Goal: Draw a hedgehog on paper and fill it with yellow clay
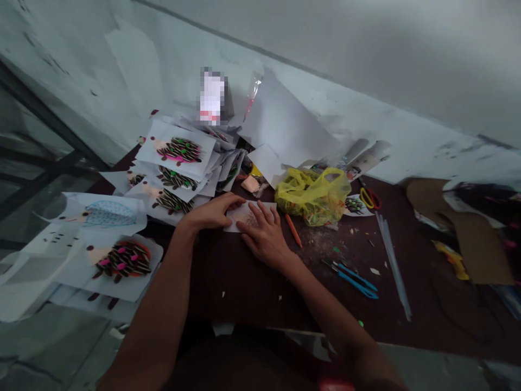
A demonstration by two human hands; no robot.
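A small white sheet of paper [231,224] with a faint brownish patch lies on the dark table, under my two hands. My right hand [264,232] is spread flat over its right part, fingers apart, and hides much of the surface. At the left edge of the sheet rests my left hand [215,212], thumb and fingers apart and touching the paper. An orange crayon-like stick [293,231] lies just right of my right hand. Beyond the sheet is a pinkish block [250,184] in clear wrapping.
Hedgehog pictures [179,149] are piled at the left, more [122,260] on a white chair. A yellow plastic bag [313,193] sits behind my right hand. Blue cutter [354,279], scissors [369,199] and clear sticks [394,266] lie right. A cardboard piece [482,244] is at far right.
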